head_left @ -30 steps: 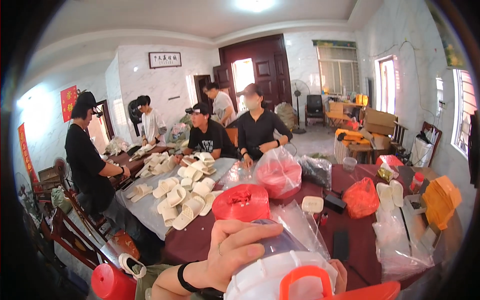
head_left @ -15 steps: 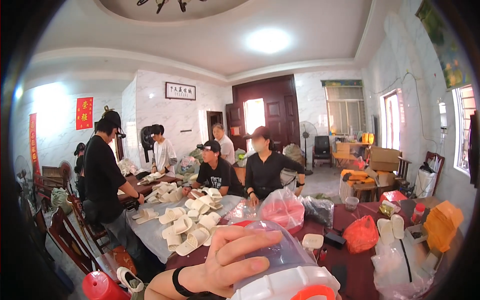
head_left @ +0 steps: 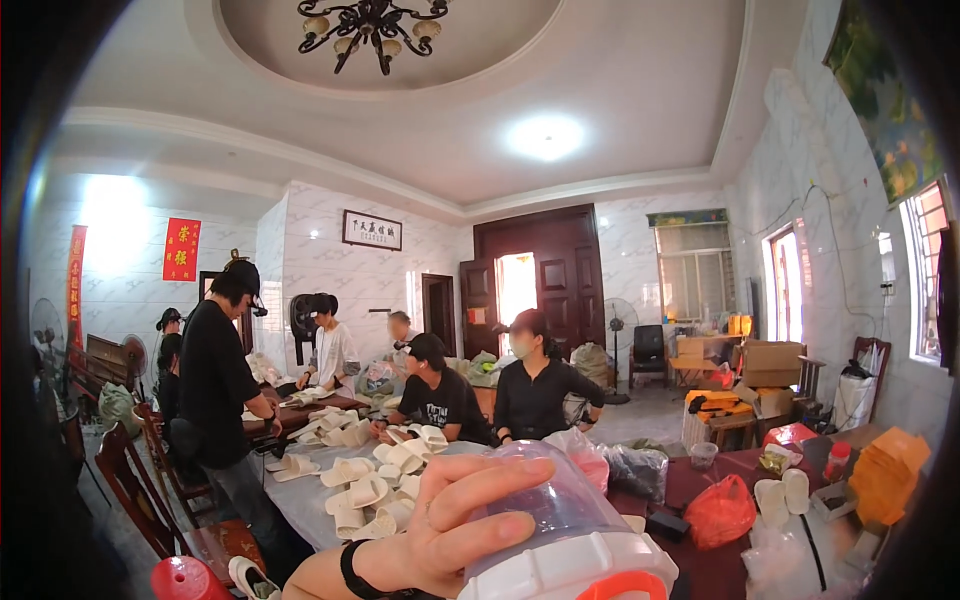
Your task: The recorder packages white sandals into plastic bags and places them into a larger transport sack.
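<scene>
Close in front of me, my left hand is wrapped around a large clear plastic bottle, tilted up with its base pointing away. The bottle has a white collar and an orange-red loop at its near end, cut off by the lower edge. Its mouth is out of view. My fingers lie across the left side of the clear wall, and a black band circles my wrist. My right hand is not in view. Beyond the bottle, cream slippers lie heaped on a plastic-covered table.
Farther along stand and sit several people, among them a person in black and a masked person. To the right are a red plastic bag, a slipper pair and orange wrapping. A wooden chair stands left.
My view has tilted upward, bringing more of the ceiling and its chandelier into sight. My left hand stays on the bottle, almost unmoved in the picture.
</scene>
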Motion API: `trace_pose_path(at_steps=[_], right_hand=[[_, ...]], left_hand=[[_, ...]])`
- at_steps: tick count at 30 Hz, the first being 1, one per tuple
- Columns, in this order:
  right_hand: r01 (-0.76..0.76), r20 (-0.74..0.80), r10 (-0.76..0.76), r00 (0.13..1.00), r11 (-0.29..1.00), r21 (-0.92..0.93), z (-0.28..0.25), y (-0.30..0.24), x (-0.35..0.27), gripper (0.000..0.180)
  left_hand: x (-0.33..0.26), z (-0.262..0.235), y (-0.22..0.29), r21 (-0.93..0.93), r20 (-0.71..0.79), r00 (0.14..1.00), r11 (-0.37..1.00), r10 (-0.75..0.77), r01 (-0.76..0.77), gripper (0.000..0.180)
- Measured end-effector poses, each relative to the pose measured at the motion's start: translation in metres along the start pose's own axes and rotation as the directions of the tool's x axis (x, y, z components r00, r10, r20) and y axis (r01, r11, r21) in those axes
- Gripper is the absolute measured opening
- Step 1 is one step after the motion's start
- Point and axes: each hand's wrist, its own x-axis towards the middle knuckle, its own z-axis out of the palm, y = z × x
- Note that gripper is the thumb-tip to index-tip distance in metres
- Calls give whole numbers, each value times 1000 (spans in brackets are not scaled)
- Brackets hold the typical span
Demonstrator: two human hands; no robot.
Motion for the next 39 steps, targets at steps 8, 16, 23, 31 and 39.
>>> trace_pose_path(at_steps=[8, 16, 23, 31, 39], right_hand=[[101, 93, -91, 992, 988, -117, 3, -24, -12, 29], [69, 22, -66, 998, 990, -123, 2, -4, -5, 27], [287, 300, -265, 916, 958, -30, 27, -46, 19, 56], [165, 507, -94, 857, 981, -98, 56, -68, 33, 93], [665, 663, -304, 684, 633, -396, 67, -52, 32, 75]], left_hand=[[-23, 6, 15, -9, 73, 989, 991, -129, 130, 36], [-81, 34, 35, -272, 333, 828, 796, -450, 542, 48], [-185, 85, 82, -427, 760, 147, -315, -633, 848, 105], [-229, 121, 117, -403, 761, 208, -198, -614, 894, 104], [-246, 122, 118, -392, 788, 132, -324, -601, 861, 98]])
